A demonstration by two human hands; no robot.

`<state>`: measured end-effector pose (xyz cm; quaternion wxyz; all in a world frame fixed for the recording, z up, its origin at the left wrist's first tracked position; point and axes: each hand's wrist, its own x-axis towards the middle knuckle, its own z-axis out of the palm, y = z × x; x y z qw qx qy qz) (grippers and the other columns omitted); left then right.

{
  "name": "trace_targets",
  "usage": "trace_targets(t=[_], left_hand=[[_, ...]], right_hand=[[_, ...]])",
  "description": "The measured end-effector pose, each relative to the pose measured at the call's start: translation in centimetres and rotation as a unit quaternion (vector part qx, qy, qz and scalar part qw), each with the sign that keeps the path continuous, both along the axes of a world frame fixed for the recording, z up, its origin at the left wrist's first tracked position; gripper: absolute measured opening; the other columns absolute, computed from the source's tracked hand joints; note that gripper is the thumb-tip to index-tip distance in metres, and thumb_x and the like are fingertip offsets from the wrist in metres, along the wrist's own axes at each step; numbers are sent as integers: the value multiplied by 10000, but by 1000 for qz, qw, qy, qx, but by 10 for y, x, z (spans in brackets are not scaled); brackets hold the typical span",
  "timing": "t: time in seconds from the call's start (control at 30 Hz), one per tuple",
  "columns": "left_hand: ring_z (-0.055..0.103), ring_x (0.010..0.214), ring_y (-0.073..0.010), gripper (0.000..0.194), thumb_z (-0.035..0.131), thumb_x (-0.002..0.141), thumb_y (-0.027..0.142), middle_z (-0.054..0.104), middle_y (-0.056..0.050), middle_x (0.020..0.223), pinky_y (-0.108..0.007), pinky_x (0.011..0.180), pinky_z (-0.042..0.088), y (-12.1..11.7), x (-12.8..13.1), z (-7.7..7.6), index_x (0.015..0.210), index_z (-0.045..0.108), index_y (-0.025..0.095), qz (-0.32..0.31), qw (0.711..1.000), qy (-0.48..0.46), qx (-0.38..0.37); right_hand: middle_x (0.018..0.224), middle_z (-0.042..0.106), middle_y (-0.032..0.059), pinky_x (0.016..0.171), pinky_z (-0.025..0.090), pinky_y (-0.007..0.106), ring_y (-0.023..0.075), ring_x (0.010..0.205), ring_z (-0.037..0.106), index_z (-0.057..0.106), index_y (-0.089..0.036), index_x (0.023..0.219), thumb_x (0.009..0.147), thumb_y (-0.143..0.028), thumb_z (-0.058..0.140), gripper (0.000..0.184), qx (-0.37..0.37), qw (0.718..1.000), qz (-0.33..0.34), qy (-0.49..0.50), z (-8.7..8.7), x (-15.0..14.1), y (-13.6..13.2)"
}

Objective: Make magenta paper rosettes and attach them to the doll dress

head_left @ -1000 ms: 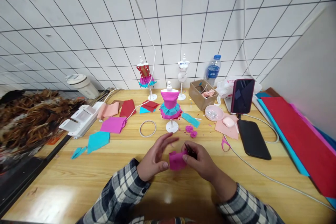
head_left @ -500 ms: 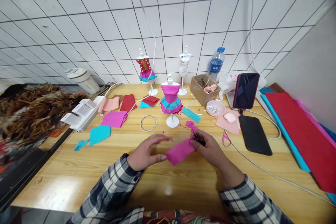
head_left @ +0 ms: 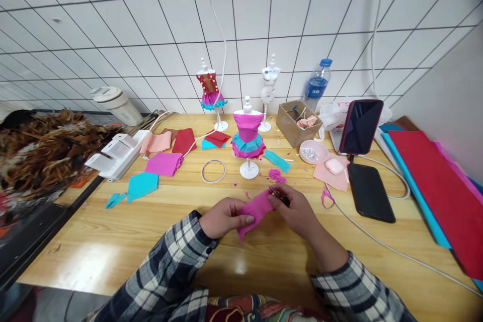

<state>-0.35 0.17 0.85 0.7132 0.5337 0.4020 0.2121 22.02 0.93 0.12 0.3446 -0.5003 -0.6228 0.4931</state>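
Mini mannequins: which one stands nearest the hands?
The front mannequin, with a plain pink top above a blue ruffle, just beyond the left hand and right hand. The beaded red-topped mannequin and mostly white mannequin stand farther back.

We face a small craft workspace, wooden table [head_left: 283, 266] against white tiled wall [head_left: 249, 12], miniature dress forms [head_left: 249, 130], two in bright skirts [head_left: 247, 146], a magenta piece [head_left: 256, 209] in hand, cut coloured sheets [head_left: 142, 186], a pink dish [head_left: 323, 153] of small shiny bits [head_left: 310, 154], scattered offcuts [head_left: 115, 200]
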Motion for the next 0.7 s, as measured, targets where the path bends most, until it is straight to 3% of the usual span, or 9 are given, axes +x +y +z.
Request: trace_targets(t=[0.07,0.17,0.3,0.47,0.53,0.63,0.7], left_hand=[[499,556,-90,376,741,722,461,589,2,623,-204,553,408,4,-4,-6,747,642,98,93,995,-37,-15],[551,638,-108,393,799,669,389,647,-24,744,-214,605,443,10,-10,-13,910,669,107,197,976,-91,-35],[538,622,-96,348,801,675,343,642,-10,723,-206,597,442,15,-14,-18,883,670,97,177,980,-83,-42],[561,661,-106,378,804,676,326,658,-6,767,-217,629,461,14,-9,-18,943,653,106,150,987,-58,-18],[575,678,-110,372,800,683,324,661,-6,777,-220,645,465,11,-5,-18,947,648,110,145,988,-56,-12],[597,694,-123,365,778,709,338,669,-15,788,-234,659,475,7,1,-18,960,642,111,146,988,-51,-7],[610,702,-129,402,773,716,341,676,-24,809,-238,659,481,5,3,-19,1015,631,112,153,987,-47,-9]], right_hand=[[616,477,-29,554,367,248,129,578,457,620,-181,969,900,-522,449,389,-30,999,-12,11,-7,0,-1],[552,450,-31,537,363,251,123,530,445,652,-170,896,951,-564,264,556,-78,996,43,2,-16,-3,-6],[570,537,-14,546,382,245,118,535,498,656,-174,861,958,-540,287,529,-81,992,79,-58,-19,-9,-11],[590,586,-36,398,310,226,92,372,442,596,-206,958,954,-553,281,468,-170,978,110,-54,-13,-13,-15],[560,552,-42,433,333,232,105,414,468,581,-211,890,957,-546,282,454,-149,980,117,-60,-11,-14,-17],[559,508,-30,556,375,254,129,559,506,536,-210,749,965,-524,290,454,-58,990,100,-80,-10,-15,-18],[576,499,-28,590,374,266,138,592,500,531,-212,760,967,-515,295,437,-41,990,101,-88,-11,-15,-18]])
